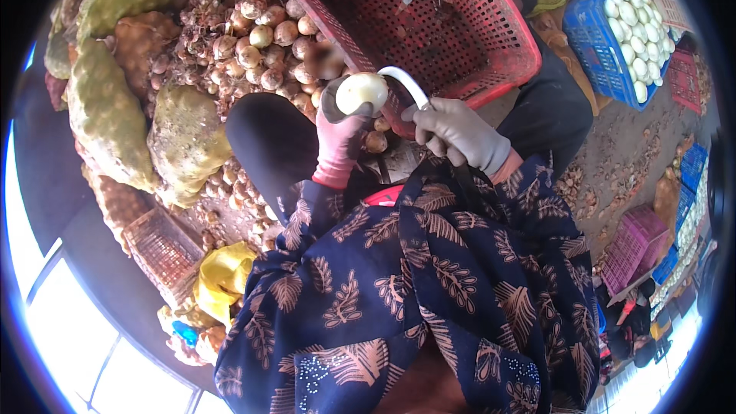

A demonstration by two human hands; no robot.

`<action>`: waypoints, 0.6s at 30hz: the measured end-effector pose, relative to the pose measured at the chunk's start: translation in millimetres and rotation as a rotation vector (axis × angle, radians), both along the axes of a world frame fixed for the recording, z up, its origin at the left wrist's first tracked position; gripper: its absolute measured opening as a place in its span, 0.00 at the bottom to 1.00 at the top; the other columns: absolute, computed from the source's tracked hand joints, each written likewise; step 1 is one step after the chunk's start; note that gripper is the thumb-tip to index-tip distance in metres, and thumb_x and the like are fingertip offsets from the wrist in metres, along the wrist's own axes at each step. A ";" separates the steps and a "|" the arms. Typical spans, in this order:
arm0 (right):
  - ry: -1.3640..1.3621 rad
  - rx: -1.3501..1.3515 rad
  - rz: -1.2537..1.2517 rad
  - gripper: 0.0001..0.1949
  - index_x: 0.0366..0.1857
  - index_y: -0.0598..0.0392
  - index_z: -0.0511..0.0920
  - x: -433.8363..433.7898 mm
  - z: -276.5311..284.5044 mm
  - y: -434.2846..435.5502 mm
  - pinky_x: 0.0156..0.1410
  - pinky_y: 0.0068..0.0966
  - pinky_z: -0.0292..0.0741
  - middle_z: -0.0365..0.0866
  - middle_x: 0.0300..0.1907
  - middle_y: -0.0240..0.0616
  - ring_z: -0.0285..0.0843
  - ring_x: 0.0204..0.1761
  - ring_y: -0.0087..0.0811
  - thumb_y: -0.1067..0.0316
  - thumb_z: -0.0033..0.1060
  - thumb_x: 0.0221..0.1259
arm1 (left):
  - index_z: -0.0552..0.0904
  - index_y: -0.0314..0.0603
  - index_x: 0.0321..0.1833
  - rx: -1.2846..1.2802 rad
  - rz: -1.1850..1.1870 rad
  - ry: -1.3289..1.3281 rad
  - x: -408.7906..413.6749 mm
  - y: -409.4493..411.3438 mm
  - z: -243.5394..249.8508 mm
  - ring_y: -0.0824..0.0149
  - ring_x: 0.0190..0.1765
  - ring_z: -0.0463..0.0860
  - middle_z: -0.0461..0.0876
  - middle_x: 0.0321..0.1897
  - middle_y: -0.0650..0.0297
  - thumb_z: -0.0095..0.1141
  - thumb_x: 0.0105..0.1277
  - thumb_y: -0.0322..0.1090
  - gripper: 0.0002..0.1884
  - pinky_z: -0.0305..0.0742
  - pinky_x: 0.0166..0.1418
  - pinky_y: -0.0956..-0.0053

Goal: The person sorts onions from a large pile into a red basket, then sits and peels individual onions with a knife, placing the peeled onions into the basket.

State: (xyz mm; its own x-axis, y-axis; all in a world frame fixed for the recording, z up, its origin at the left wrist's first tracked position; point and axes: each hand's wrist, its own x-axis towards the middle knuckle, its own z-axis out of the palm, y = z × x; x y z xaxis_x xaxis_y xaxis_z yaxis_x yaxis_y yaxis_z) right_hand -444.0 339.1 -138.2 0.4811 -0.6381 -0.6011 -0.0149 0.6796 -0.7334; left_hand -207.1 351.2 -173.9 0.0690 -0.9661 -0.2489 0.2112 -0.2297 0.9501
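My left hand [342,138], in a pink and grey glove, grips a pale peeled onion [362,94] from below. Gloved in grey, my right hand [460,131] is closed on a knife with a curved, whitish blade [405,79]. The blade's tip touches or nearly touches the onion's right side; the handle is hidden in my fist. Both hands are above my lap, at the near side of a red plastic crate [494,89]. Inside that crate lie a few scraps of skin. Unpeeled onions [276,34] are heaped left of the crate, and a couple lie below my left hand.
Mesh sacks of onions [115,109] stand at the left. A blue crate [592,40] at the right is full of peeled onions. A yellow bag [224,279] and a wire-like crate [164,250] are at lower left. Skins litter the floor near a purple crate [632,247]; people appear far right.
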 end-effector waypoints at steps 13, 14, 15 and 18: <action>0.418 -0.777 -0.076 0.15 0.38 0.58 0.81 29.1 -8.1 -25.0 0.37 0.30 0.79 0.85 0.27 0.43 0.85 0.29 0.31 0.56 0.71 0.60 | 0.72 0.34 0.66 0.031 -0.222 0.139 -9.7 1.5 14.2 0.66 0.55 0.82 0.82 0.53 0.59 0.73 0.50 0.32 0.38 0.77 0.64 0.69; 0.405 -0.810 -0.102 0.14 0.34 0.59 0.82 31.3 -7.7 -26.6 0.38 0.34 0.79 0.84 0.27 0.47 0.86 0.30 0.40 0.57 0.70 0.59 | 0.72 0.34 0.67 0.020 -0.250 0.099 -5.0 0.8 12.7 0.66 0.55 0.82 0.82 0.53 0.59 0.74 0.49 0.33 0.39 0.77 0.63 0.70; 0.402 -0.774 -0.096 0.12 0.33 0.60 0.81 30.6 -11.8 -32.7 0.38 0.31 0.78 0.83 0.25 0.43 0.83 0.30 0.33 0.60 0.68 0.61 | 0.72 0.34 0.67 0.007 -0.280 0.061 -2.5 0.1 12.3 0.66 0.54 0.83 0.82 0.53 0.59 0.74 0.49 0.33 0.39 0.78 0.62 0.70; 0.476 -0.624 -0.073 0.11 0.28 0.61 0.80 13.8 -46.6 -68.2 0.36 0.24 0.77 0.84 0.24 0.35 0.81 0.31 0.19 0.64 0.64 0.64 | 0.71 0.34 0.69 0.121 -0.266 0.258 -8.9 -0.6 15.2 0.65 0.54 0.83 0.82 0.53 0.59 0.74 0.51 0.39 0.41 0.79 0.59 0.70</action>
